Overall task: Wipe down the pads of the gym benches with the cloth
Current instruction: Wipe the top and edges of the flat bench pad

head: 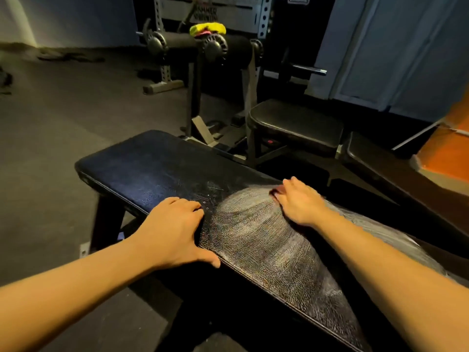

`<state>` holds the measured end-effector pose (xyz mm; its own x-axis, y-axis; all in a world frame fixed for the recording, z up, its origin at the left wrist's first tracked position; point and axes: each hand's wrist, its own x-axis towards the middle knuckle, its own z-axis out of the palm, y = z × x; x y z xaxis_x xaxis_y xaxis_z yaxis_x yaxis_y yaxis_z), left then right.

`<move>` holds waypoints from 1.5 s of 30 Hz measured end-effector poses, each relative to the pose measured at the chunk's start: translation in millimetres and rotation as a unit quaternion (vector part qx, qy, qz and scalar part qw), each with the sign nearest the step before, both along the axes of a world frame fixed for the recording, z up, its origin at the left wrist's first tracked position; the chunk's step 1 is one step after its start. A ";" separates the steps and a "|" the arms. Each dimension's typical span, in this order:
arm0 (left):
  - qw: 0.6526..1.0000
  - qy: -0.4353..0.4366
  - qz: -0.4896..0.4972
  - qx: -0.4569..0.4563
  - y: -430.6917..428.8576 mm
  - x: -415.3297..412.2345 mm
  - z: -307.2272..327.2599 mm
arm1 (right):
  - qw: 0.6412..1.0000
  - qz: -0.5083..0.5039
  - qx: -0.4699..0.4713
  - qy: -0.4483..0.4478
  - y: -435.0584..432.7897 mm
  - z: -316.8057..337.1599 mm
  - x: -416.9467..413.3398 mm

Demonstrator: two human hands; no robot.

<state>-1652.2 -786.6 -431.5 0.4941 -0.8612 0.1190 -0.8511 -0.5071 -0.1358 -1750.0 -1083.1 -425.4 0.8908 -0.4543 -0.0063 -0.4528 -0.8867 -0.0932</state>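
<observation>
A long black bench pad (162, 168) runs from the middle left to the lower right, its cracked surface marked with pale wet streaks (253, 224). My left hand (175, 232) rests flat on the pad's near edge, with the thumb down along the side. My right hand (299, 201) lies on the pad at its far edge, fingers curled over a small pinkish cloth (278, 191). Only a bit of the cloth shows under the fingertips.
A second black bench seat (297, 123) and an inclined pad (375, 158) stand behind on the right. Further back are roller pads (228, 49) with a yellow cloth (208, 28) on top, and a rack frame (162, 82). Dark rubber floor (50, 123) lies to the left.
</observation>
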 end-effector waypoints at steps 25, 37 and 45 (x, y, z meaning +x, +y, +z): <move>0.958 0.192 -0.198 0.080 -112.6 -161.9 38.4 | 0.999 0.017 0.012 -0.030 86.0 -22.7 -270.3; 0.949 0.182 -0.257 0.016 -171.2 -226.8 22.5 | 0.922 -0.379 -0.061 -0.044 8.0 -25.2 -382.6; 0.951 0.168 -0.260 0.006 -208.1 -250.3 21.7 | 0.963 -0.256 -0.015 -0.082 18.7 -23.5 -451.3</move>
